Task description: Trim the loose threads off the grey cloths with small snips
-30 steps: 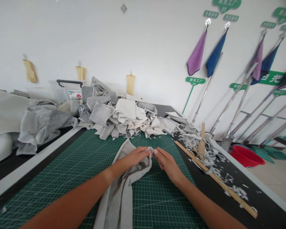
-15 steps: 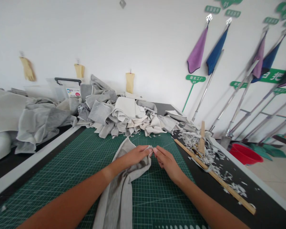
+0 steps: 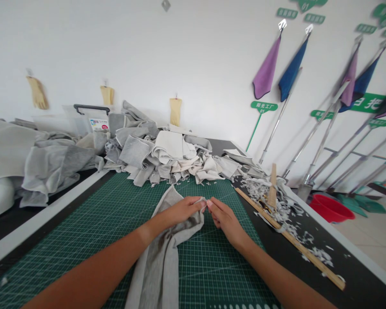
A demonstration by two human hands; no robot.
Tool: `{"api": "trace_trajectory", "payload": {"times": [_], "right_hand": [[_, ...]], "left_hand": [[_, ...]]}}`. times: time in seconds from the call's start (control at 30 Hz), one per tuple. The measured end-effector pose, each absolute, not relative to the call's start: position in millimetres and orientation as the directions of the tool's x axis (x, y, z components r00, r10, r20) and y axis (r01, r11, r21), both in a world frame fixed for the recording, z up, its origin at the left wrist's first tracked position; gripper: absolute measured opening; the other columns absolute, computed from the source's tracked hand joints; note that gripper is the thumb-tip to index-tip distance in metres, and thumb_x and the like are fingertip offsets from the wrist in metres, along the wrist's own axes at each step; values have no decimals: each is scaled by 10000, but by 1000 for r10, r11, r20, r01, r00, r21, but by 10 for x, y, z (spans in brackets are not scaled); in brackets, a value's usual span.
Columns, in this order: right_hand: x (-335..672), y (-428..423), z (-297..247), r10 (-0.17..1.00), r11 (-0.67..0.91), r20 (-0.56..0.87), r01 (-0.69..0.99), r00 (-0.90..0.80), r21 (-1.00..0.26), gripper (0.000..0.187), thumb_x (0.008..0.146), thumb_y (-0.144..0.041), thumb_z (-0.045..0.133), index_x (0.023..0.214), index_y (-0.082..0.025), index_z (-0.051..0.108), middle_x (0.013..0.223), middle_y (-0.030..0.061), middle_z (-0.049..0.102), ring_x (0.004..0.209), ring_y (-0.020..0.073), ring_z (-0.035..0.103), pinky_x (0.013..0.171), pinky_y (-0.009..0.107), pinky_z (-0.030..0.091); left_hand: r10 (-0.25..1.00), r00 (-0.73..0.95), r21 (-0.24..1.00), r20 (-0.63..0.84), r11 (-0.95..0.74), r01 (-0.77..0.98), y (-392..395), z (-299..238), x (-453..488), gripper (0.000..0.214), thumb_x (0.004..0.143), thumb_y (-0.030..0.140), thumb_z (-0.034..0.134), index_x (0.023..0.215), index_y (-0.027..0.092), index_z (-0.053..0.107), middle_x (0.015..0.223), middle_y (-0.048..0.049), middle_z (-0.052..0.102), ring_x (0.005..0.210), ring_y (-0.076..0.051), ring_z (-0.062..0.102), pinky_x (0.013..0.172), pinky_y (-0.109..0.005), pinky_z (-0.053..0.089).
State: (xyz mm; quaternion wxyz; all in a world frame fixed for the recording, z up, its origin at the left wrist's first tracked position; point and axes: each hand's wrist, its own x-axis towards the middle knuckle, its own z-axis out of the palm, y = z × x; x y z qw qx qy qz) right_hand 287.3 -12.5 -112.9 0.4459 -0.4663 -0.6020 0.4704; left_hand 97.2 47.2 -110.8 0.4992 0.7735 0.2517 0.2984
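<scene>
A long grey cloth piece (image 3: 161, 262) lies lengthwise on the green cutting mat (image 3: 93, 231), running from the near edge to the middle. My left hand (image 3: 183, 211) rests on its far end with the fingers pinched on a corner of the cloth. My right hand (image 3: 223, 216) meets it fingertip to fingertip, pinching the same corner from the right side. Both forearms stretch forward over the mat.
A heap of grey and cream cloth pieces (image 3: 164, 159) fills the back of the mat. More grey fabric (image 3: 51, 167) lies at the left. A wooden ruler (image 3: 289, 238) and white fabric trimmings (image 3: 273, 197) lie on the dark table at right. A red basin (image 3: 331, 208) and leaning mops stand beyond.
The view has shifted slightly upward since a second ago. Both hands stay pinched together on the cloth corner, with hardly any movement.
</scene>
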Motion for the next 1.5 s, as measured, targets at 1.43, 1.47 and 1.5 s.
{"api": "trace_trajectory", "payload": {"times": [1.43, 1.47, 1.5], "right_hand": [[2866, -28, -1189, 989, 138, 104, 374, -108, -917, 324, 887, -503, 636, 802, -200, 557, 523, -66, 430, 450, 84, 359, 445, 214, 250], [2869, -22, -1199, 990, 135, 105, 378, -99, -916, 316, 887, -490, 631, 792, -199, 555, 527, -64, 429, 454, 86, 358, 449, 216, 249], [2869, -18, -1207, 991, 127, 102, 373, -86, -919, 309, 885, -480, 627, 784, -198, 551, 523, -64, 421, 454, 87, 352, 451, 219, 245]], "left_hand": [[803, 496, 916, 329, -399, 39, 420, -1111, 1052, 246, 935, 383, 561, 917, 150, 638, 881, -34, 658, 832, -164, 589, 783, -259, 449], [807, 487, 917, 333, -397, 31, 408, -1092, 1055, 247, 938, 380, 556, 913, 150, 641, 883, -40, 665, 841, -169, 597, 788, -261, 451], [815, 471, 916, 339, -399, 31, 396, -1071, 1058, 247, 941, 376, 550, 906, 151, 644, 880, -42, 669, 840, -172, 600, 784, -261, 449]]}}
